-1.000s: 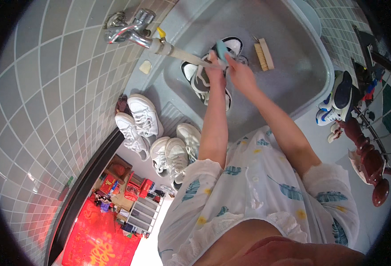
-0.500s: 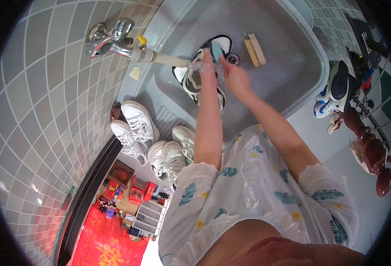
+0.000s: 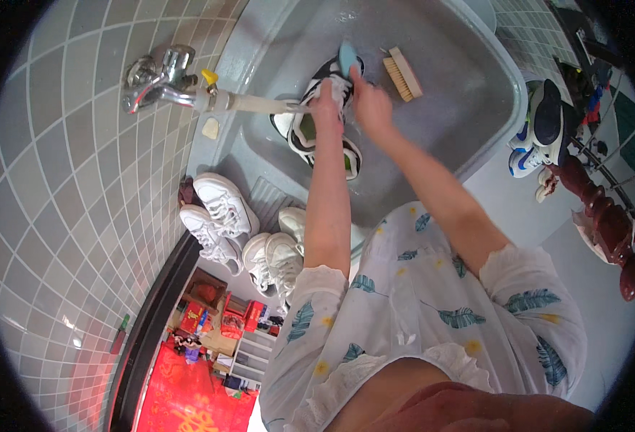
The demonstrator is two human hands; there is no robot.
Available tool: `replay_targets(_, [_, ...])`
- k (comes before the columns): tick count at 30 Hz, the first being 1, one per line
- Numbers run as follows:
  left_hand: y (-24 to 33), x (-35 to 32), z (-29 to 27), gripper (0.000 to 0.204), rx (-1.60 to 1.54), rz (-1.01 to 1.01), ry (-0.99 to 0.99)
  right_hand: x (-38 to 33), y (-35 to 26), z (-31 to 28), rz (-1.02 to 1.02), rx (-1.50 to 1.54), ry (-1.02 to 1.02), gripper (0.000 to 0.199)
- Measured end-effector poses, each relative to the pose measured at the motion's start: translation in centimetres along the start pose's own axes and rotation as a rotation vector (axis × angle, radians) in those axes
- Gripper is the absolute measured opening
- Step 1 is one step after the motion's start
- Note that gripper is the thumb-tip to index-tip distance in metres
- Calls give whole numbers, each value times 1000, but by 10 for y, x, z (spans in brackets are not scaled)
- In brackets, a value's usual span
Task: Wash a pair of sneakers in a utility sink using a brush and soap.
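In the grey sink (image 3: 461, 108) lies a black-and-white sneaker (image 3: 301, 144) with a green insole, and a second sneaker (image 3: 352, 160) shows partly beneath it. My left hand (image 3: 326, 109) grips the upper one around its tongue and laces; the fingers are partly hidden. My right hand (image 3: 372, 108) is closed around a light-blue brush (image 3: 347, 57), held against the toe end of that sneaker. Water runs from a pale hose (image 3: 256, 104) on the chrome tap (image 3: 162, 88) toward my left hand. A wooden scrub brush (image 3: 402, 74) rests in the sink, right of my hands.
A piece of soap (image 3: 211, 129) lies on the sink's left ledge. White sneakers (image 3: 224, 205) and several more pale shoes (image 3: 283, 263) stand at its lower left. A tiled wall (image 3: 65, 144) rises on the left. More shoes (image 3: 540, 133) and a dark red wooden post (image 3: 602, 209) are at right.
My right hand has brought the blue brush farther out, to the sneaker's toe end. My left hand has shifted slightly down and left. The whole view has also shifted a little.
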State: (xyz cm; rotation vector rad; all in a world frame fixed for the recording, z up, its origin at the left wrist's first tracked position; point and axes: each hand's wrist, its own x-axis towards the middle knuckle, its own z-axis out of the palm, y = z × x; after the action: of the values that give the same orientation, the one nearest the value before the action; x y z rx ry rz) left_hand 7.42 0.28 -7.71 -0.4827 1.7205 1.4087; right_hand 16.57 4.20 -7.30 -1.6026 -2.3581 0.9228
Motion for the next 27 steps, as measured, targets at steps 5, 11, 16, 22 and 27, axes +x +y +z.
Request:
replay_targets(5, [-10, 21, -39, 72, -87, -114, -154, -91, -9, -6, 1, 164, -270, 51])
replay_targets(11, [7, 9, -27, 75, 579, 13, -185, 6, -1, 9, 37, 68, -94, 56])
replay_targets(16, [27, 19, -54, 51, 504, -34, -323, -63, -45, 10, 346, 474, -43, 48])
replay_targets(22, [57, 28, -41, 46, -99, -192, -334, -68, -49, 5, 260, 546, -104, 49])
replay_targets(27, [64, 31, -35, 47, -86, -195, -310, -32, -65, 7, 389, 447, 6, 54])
